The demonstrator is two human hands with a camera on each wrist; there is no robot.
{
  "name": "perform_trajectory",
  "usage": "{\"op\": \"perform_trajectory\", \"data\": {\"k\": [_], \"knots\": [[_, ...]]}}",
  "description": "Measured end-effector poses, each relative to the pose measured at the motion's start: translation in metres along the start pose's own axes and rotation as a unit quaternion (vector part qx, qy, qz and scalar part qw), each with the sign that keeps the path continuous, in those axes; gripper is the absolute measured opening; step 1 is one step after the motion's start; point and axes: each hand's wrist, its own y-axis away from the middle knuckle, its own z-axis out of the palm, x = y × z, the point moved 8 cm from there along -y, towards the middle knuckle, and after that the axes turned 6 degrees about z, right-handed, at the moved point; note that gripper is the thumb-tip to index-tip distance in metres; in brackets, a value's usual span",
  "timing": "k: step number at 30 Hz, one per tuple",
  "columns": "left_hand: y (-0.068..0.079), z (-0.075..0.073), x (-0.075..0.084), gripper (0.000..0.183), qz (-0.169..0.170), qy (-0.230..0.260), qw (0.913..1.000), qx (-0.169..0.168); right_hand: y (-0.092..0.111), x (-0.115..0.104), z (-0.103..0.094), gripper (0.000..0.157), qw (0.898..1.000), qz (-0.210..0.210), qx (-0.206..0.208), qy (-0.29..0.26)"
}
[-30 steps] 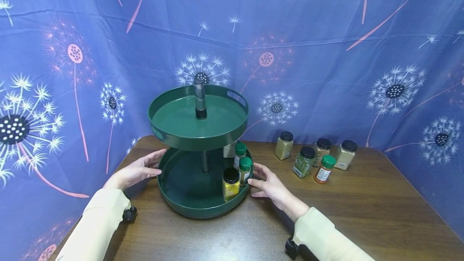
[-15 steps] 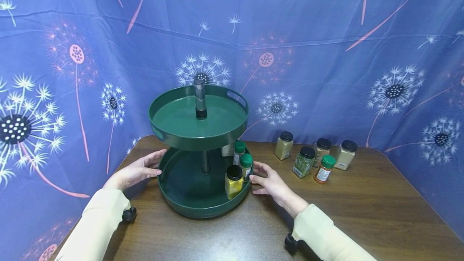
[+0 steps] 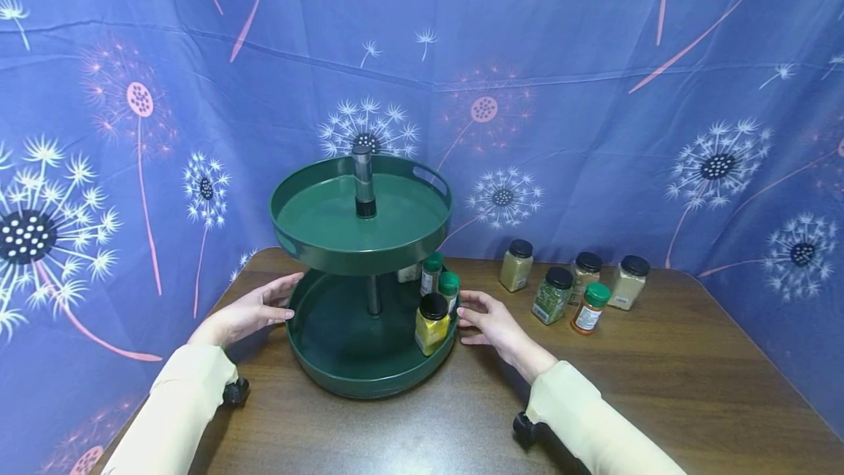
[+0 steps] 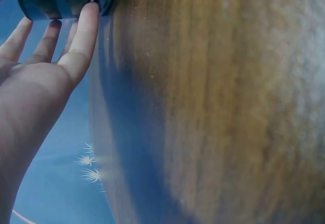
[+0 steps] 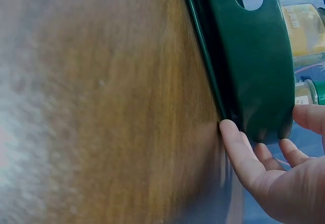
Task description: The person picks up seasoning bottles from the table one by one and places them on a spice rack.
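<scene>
A green two-tier turntable (image 3: 363, 383) stands on the table. Its lower tray bears a yellow spice jar (image 3: 431, 330) with a black lid, two green-lidded jars (image 3: 449, 286) and a pale jar (image 3: 410, 273) partly hidden by the upper tray. My left hand (image 3: 247, 310) is at the lower tray's left side, fingers extended; its fingertips touch the outer wall (image 4: 56, 0) in the left wrist view. On the right side my right hand (image 3: 494, 326) touches the wall (image 5: 259, 71) with its fingertips, thumb at the rim in the right wrist view.
The upper tray (image 3: 369, 233) overhangs the lower one around a metal post (image 3: 363, 178). Right of the turntable stand several spice jars, among them a green herb jar (image 3: 552, 299) and a green-lidded red one (image 3: 589, 314). A dandelion-print cloth (image 3: 560, 57) hangs behind the table (image 3: 659, 387).
The lower tray has turned counterclockwise seen from above: the yellow jar moved right and back, the other jars back and leftward. My right hand shifted slightly along; the left stayed put.
</scene>
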Motion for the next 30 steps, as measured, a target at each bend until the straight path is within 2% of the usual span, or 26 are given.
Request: {"op": "perform_trajectory", "data": {"k": [11,30], "knots": [[0.000,-0.003,-0.004,0.081,-0.017,-0.005,0.9998,0.005,-0.013,-0.001,-0.004,0.041,1.000,0.007,0.007,0.000],[-0.001,-0.003,-0.003,0.078,-0.010,-0.008,0.9999,0.005,-0.028,0.000,-0.009,0.040,0.999,0.032,0.014,-0.016]]}}
